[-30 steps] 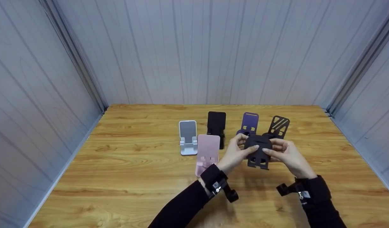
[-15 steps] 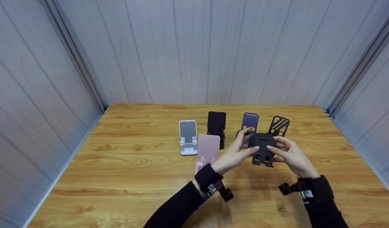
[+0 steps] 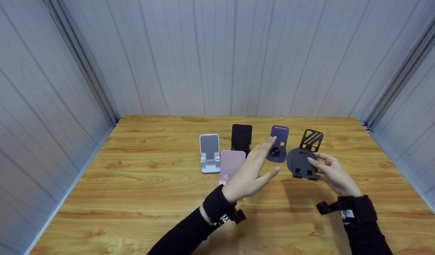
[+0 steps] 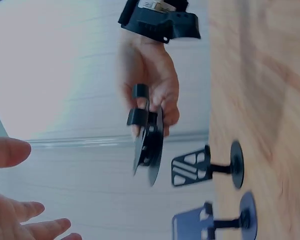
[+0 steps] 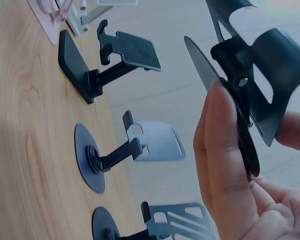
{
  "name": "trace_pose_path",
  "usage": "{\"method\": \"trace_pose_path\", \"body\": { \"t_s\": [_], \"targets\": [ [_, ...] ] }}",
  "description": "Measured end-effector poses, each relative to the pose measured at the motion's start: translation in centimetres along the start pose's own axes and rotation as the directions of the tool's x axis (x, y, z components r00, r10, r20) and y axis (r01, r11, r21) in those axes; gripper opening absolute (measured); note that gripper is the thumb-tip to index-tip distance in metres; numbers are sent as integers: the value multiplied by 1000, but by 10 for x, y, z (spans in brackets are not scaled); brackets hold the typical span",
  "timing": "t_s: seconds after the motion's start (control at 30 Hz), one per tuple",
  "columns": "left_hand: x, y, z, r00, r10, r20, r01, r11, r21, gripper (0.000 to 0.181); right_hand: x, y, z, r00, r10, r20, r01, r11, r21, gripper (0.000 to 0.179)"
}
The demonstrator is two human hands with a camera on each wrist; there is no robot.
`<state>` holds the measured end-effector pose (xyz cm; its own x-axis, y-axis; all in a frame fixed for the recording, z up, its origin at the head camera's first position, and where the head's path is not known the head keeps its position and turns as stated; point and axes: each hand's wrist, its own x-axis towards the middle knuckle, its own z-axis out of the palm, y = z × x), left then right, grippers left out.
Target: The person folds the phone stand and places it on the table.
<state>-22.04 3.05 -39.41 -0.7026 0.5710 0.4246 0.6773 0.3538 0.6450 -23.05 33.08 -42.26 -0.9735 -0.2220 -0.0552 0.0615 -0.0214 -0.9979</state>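
Note:
In my right hand (image 3: 332,173) I grip a folded black phone stand (image 3: 302,163) by its right side, thumb on the plate and fingers behind the round base. The right wrist view shows its base disc (image 5: 202,62) and hooked plate (image 5: 285,55) lying close together. My left hand (image 3: 251,171) is apart from it, fingers straight and thumb spread, holding nothing. It hovers above the pink phone stand (image 3: 232,161), hiding its lower part, and covers some of the purple phone stand (image 3: 280,132). Behind the held stand is a black slotted phone stand (image 3: 312,139).
On the left of the group stands a white phone stand (image 3: 210,152), with a black phone stand (image 3: 241,136) behind the pink one. All rest on the wooden table (image 3: 150,198). Pale panel walls (image 3: 217,60) enclose the table at the back and sides.
My left hand has let go of the black phone stand and moved left, its fingers straightening. My right hand still holds the stand, which has shifted to the right.

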Motion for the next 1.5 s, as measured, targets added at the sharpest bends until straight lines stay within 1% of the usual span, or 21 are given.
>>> {"method": "trace_pose_path", "body": {
  "t_s": [0.13,0.2,0.27,0.33,0.43,0.5,0.53,0.6,0.63,0.77,0.8,0.87,0.93,0.97,1.03,1.1,1.13,1.23,1.27,1.4,1.5],
  "targets": [
    [-9,-1,-9,999,30,-35,-25,991,134,76,1,5,-10,999,6,35,-7,999,32,23],
    [-13,-2,-14,998,32,-47,-22,978,207,76,2,8,-16,999,16,50,-18,999,42,23],
    [-18,-5,-20,998,31,-61,-14,964,265,76,3,10,-20,998,33,56,-35,999,28,26],
    [-22,-8,-26,997,31,-75,-7,954,301,76,4,13,-24,997,61,53,-61,998,2,37],
    [-28,-15,-37,995,21,-97,12,944,331,75,7,16,-29,994,103,38,-102,994,-33,60],
    [-32,-20,-44,993,9,-114,31,939,343,76,7,19,-33,991,127,29,-126,991,-55,69],
    [-34,-23,-48,992,2,-123,40,937,346,76,8,20,-35,990,137,26,-136,989,-64,70],
    [-38,-28,-54,990,-6,-143,57,931,360,77,7,22,-39,988,152,25,-150,985,-81,67],
    [-40,-31,-57,988,-8,-152,64,929,365,77,7,24,-41,987,159,26,-156,985,-79,62],
    [-51,-41,-66,984,-37,-172,100,923,372,77,7,28,-48,983,172,56,-169,984,-55,27],
    [-54,-44,-68,984,-50,-173,112,921,373,77,7,29,-50,983,172,65,-169,984,-56,21],
    [-60,-50,-70,982,-79,-172,140,916,377,76,7,30,-53,981,178,73,-173,982,-74,19],
    [-66,-57,-72,980,-99,-175,161,908,386,75,6,31,-55,980,190,67,-181,976,-124,29],
    [-70,-60,-72,978,-108,-177,170,905,390,75,6,32,-56,979,198,56,-188,970,-152,33],
    [-76,-66,-73,976,-129,-178,191,899,395,74,5,33,-60,975,219,33,-207,955,-213,47],
    [-84,-72,-73,973,-152,-175,211,892,399,74,5,33,-63,976,219,8,-204,920,-336,58],
    [-87,-74,-73,971,-162,-174,220,888,403,74,5,34,-65,976,218,-4,-202,900,-385,60],
    [-97,-80,-75,966,-189,-175,247,877,412,74,3,34,-69,978,206,-34,-195,842,-502,65],
    [-100,-81,-76,964,-196,-177,254,873,416,74,2,34,-70,979,201,-41,-192,830,-523,65],
    [-113,-88,-78,961,-209,-182,268,864,425,74,-1,36,-78,976,210,-52,-210,863,-459,67],
    [-122,-94,-80,957,-221,-187,282,859,428,73,-3,36,-84,974,223,-41,-222,898,-381,66]
  ]
}}
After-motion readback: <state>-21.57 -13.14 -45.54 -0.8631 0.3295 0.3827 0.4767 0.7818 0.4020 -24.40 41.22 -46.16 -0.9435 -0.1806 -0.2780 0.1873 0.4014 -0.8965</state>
